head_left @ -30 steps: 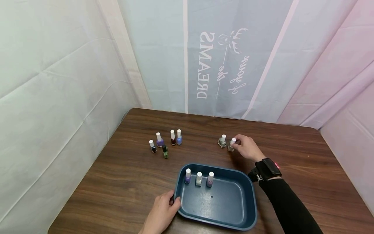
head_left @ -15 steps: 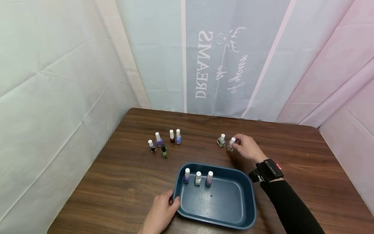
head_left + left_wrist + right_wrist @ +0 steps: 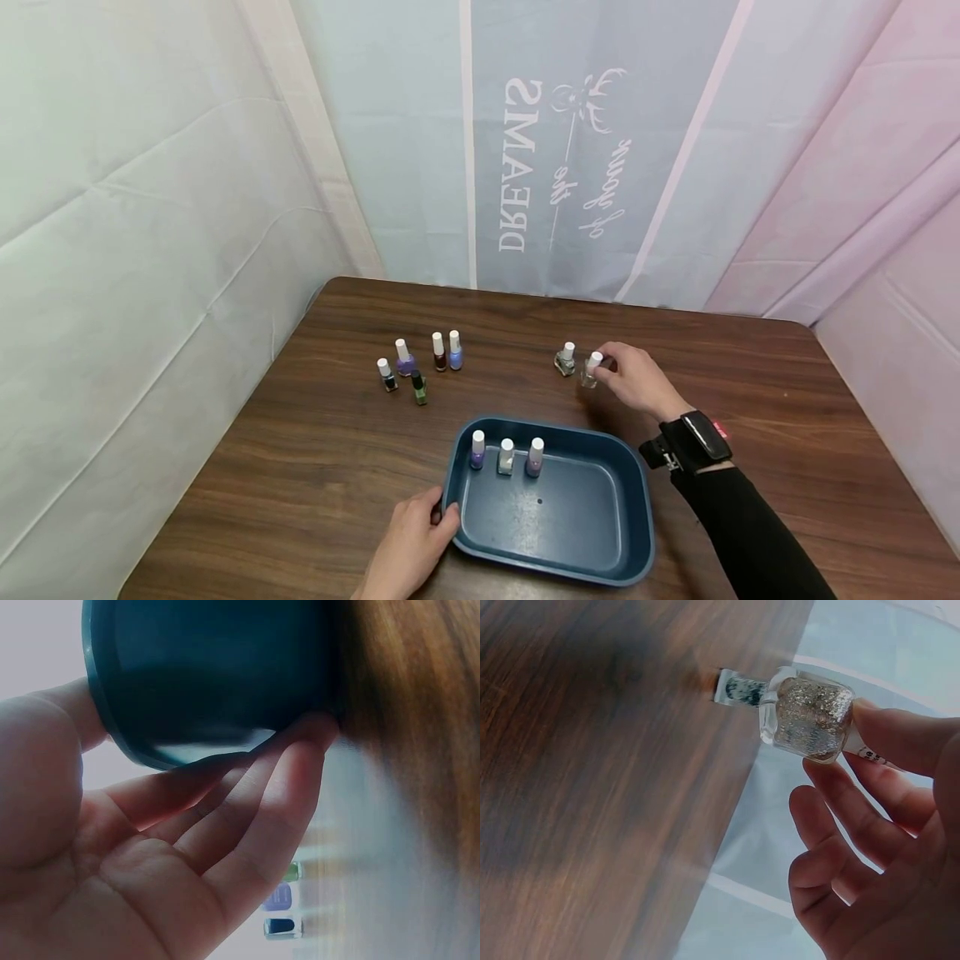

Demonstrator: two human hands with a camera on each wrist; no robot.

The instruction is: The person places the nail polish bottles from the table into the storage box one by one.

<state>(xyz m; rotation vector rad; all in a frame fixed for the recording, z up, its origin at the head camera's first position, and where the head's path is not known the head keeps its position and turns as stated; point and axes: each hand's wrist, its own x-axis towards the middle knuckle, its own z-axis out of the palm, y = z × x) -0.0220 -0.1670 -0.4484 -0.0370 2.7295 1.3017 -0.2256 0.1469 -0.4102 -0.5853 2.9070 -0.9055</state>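
Note:
My right hand point(image 3: 636, 382) pinches the white cap of a glittery nail polish bottle point(image 3: 814, 716) between thumb and fingers, at the back right of the table. Just left of it stands another nail polish bottle point(image 3: 565, 361), white-capped and dark-flecked. My left hand point(image 3: 411, 537) grips the left rim of a dark blue tray point(image 3: 637, 533), its thumb over the edge and its fingers along the outer wall. Inside the tray, a purple bottle point(image 3: 477, 451), a whitish bottle point(image 3: 506, 457) and a pinkish-mauve bottle point(image 3: 534, 458) stand in a row along the far side.
At the back left of the wooden table point(image 3: 300, 467) stand several more bottles: black point(image 3: 387, 379), violet point(image 3: 406, 362), dark red point(image 3: 439, 355), light blue point(image 3: 455, 354) and a black-capped green one point(image 3: 419, 390). Fabric curtains point(image 3: 405, 167) enclose the table's back and sides.
The head view has shifted slightly, so everything sits a little further left in it. Both hands keep their holds, and no bottle has clearly changed place.

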